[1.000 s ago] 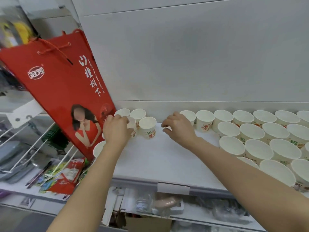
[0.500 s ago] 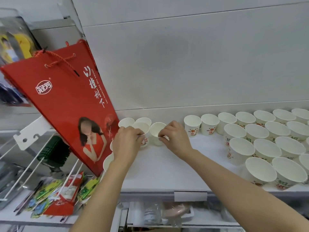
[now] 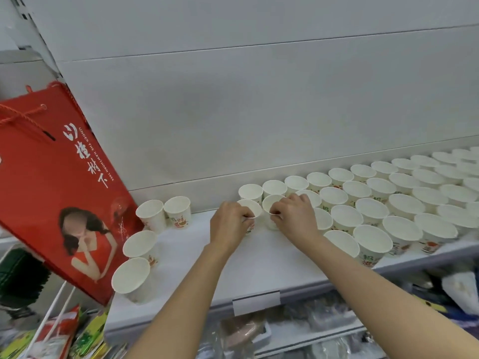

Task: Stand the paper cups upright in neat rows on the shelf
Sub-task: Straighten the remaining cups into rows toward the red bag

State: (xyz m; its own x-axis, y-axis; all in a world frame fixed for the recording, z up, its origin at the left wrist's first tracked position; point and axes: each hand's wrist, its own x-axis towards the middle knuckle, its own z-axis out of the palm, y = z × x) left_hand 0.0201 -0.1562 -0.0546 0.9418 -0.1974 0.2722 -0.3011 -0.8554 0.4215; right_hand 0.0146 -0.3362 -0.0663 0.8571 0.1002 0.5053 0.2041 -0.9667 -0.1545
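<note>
Moved: both hands have carried their cups right, from beside the red bag to the left end of the rows.
Cups in hand: left cup [image 3: 251,211] and right cup [image 3: 272,207], upright, side by side on the shelf [image 3: 259,265].
Done: rows [image 3: 388,200] fill the right.
Left: four loose cups [image 3: 147,237] near the red bag [image 3: 51,182].
Left hand [image 3: 229,225]: fingers pinch the near rim.
Right hand [image 3: 294,213]: fingers pinch its cup's rim.

Dozens of paper cups [image 3: 333,196], one red bag [image 3: 51,190], two hands [image 3: 229,224].

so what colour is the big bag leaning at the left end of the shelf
Red bag with white lettering, head view.
</note>
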